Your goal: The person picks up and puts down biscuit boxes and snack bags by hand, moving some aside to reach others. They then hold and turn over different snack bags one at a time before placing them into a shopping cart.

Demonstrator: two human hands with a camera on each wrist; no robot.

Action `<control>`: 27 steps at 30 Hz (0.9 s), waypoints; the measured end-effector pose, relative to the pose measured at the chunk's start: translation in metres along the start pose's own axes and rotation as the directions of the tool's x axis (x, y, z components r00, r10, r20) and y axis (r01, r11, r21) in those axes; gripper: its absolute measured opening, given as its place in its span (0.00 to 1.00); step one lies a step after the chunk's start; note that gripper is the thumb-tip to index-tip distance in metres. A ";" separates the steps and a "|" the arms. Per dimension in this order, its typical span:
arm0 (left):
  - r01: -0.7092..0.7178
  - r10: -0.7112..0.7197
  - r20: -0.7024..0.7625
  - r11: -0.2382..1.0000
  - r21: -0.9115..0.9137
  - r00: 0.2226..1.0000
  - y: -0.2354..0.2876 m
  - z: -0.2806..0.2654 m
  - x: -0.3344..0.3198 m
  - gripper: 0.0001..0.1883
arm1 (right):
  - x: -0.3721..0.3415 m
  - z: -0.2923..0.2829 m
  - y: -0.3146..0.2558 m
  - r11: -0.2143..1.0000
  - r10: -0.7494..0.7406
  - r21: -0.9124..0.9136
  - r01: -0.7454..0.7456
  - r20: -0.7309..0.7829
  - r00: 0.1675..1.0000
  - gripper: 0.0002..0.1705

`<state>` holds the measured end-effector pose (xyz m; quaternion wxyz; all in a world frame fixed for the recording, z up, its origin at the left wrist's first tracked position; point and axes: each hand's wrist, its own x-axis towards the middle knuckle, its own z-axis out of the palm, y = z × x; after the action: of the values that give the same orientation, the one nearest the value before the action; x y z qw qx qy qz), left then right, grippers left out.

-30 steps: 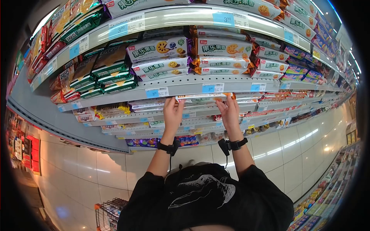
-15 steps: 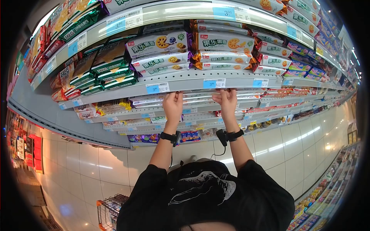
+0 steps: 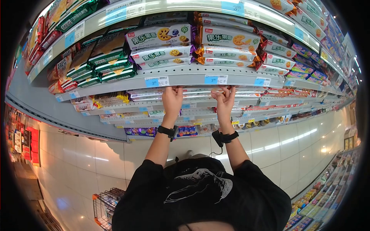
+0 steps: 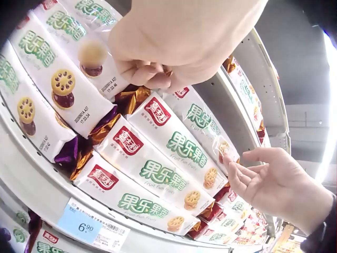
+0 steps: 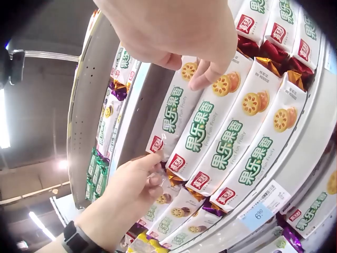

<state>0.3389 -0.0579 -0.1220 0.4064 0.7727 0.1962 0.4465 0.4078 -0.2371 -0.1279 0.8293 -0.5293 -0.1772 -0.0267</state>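
In the head view my left hand [image 3: 172, 103] and right hand [image 3: 225, 106] reach under the front edge of a shelf [image 3: 185, 79]. Both wrist views show them at opposite ends of the uppermost white biscuit packet [image 4: 196, 112] in an orange-ended stack. My left hand [image 5: 124, 192] pinches the packet's left end, its fingers curled. Relaxed fingers of my right hand [image 4: 274, 176] touch the right end, the thumb standing apart. More biscuit packets [image 5: 237, 142] lie directly below that one. Most of the stack is hidden from the head view by the shelf edge.
Purple-ended biscuit packets [image 4: 63, 79] lie beside the stack on the left. Green packets [image 3: 111, 54] and further biscuit packets fill the shelf above. A price label [image 4: 92, 224] lines the shelf front. A shopping cart [image 3: 106, 208] stands on the tiled floor behind.
The biscuit packet, held in front of the shelf edge a second ago, has gone in under it onto the stack. The right thumb has since spread away from the fingers.
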 end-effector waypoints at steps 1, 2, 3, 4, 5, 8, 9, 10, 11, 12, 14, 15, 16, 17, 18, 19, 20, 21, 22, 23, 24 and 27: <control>0.012 -0.012 0.002 0.999 -0.035 1.000 0.005 -0.002 0.000 0.10 | -0.001 0.001 0.001 1.000 -0.006 -0.022 0.006 0.012 1.000 0.42; 0.023 -0.023 -0.009 0.999 -0.029 1.000 0.007 -0.003 -0.002 0.10 | -0.003 0.001 0.002 1.000 0.004 -0.023 -0.003 0.025 1.000 0.42; 0.048 -0.049 -0.007 0.996 -0.081 0.999 0.010 -0.005 -0.004 0.10 | -0.006 0.001 0.001 0.997 0.006 -0.078 -0.005 0.008 1.000 0.41; 0.073 -0.075 -0.010 0.989 -0.129 0.997 0.012 -0.007 -0.006 0.09 | -0.010 0.001 0.001 0.992 0.010 -0.129 -0.010 -0.004 1.000 0.41; 0.131 -0.131 0.010 0.976 -0.174 0.991 0.016 -0.011 -0.009 0.08 | -0.015 0.000 0.002 0.993 0.006 -0.120 -0.006 0.002 1.000 0.39; 0.132 -0.096 0.146 0.957 -0.257 0.985 0.001 -0.036 -0.040 0.06 | -0.041 0.013 0.002 0.985 0.074 -0.157 -0.076 -0.018 0.997 0.37; 0.153 -0.114 0.194 0.968 -0.198 0.974 0.002 -0.055 -0.050 0.06 | -0.051 0.018 0.008 0.990 0.096 -0.107 -0.091 0.041 0.995 0.36; 0.236 -0.198 0.238 0.961 -0.142 0.951 -0.002 -0.072 -0.062 0.06 | -0.062 0.025 0.015 0.986 0.136 -0.113 -0.123 0.116 0.984 0.35; 0.325 -0.289 0.274 0.941 -0.095 0.917 -0.006 -0.091 -0.073 0.07 | -0.074 0.032 0.021 0.980 0.175 -0.125 -0.152 0.193 0.966 0.35; 0.353 -0.338 0.169 0.933 -0.068 0.926 -0.011 -0.112 -0.085 0.07 | -0.085 0.040 0.027 0.976 0.204 -0.140 -0.169 0.298 0.932 0.33; 0.350 -0.345 0.121 0.937 -0.018 0.931 -0.020 -0.152 -0.107 0.13 | -0.108 0.059 0.040 0.935 0.350 -0.201 -0.291 0.394 0.850 0.31; 0.378 -0.378 0.029 0.926 -0.001 0.925 -0.023 -0.178 -0.118 0.13 | -0.122 0.074 0.044 0.909 0.415 -0.242 -0.339 0.441 0.796 0.30; 0.435 -0.437 -0.010 0.897 -0.077 0.899 -0.022 -0.203 -0.131 0.16 | -0.136 0.088 0.050 0.880 0.475 -0.289 -0.378 0.478 0.739 0.29; 0.477 -0.488 -0.037 0.864 -0.161 0.872 -0.022 -0.225 -0.144 0.19 | -0.148 0.101 0.059 0.874 0.486 -0.297 -0.385 0.539 0.688 0.29; 0.487 -0.505 -0.105 0.859 -0.158 0.857 -0.028 -0.247 -0.160 0.19 | -0.160 0.114 0.070 0.859 0.507 -0.325 -0.395 0.643 0.574 0.26; 0.475 -0.475 -0.205 0.879 -0.051 0.856 -0.038 -0.270 -0.176 0.20 | -0.174 0.129 0.073 0.845 0.519 -0.355 -0.399 0.723 0.456 0.23; 0.468 -0.433 -0.290 0.881 0.060 0.853 -0.046 -0.292 -0.192 0.22 | -0.188 0.145 0.073 0.843 0.516 -0.360 -0.400 0.750 0.413 0.23; 0.542 -0.521 -0.364 0.839 -0.052 0.772 -0.006 -0.325 -0.193 0.21 | -0.203 0.169 0.067 0.862 0.464 -0.344 -0.372 0.830 0.308 0.21; 0.560 -0.502 -0.408 0.828 0.029 0.763 0.009 -0.355 -0.207 0.18 | -0.219 0.193 0.057 0.880 0.406 -0.322 -0.348 0.891 0.202 0.19; 0.580 -0.483 -0.443 0.808 0.107 0.755 0.024 -0.385 -0.223 0.14 | -0.234 0.219 0.041 0.927 0.315 -0.263 -0.267 0.933 0.175 0.14; 0.582 -0.447 -0.511 0.801 0.136 0.734 0.050 -0.413 -0.238 0.11 | -0.245 0.245 0.024 0.942 0.264 -0.223 -0.250 0.954 0.145 0.13; 0.533 -0.340 -0.599 0.828 0.176 0.725 0.146 -0.492 -0.290 0.07 | -0.265 0.317 -0.049 0.976 0.049 -0.027 -0.216 0.994 0.097 0.08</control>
<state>-0.2397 -0.1144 -0.0252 0.2905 0.6014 0.5550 0.4959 0.0642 -0.0150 -0.0516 0.5294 -0.3725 -0.6372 0.4182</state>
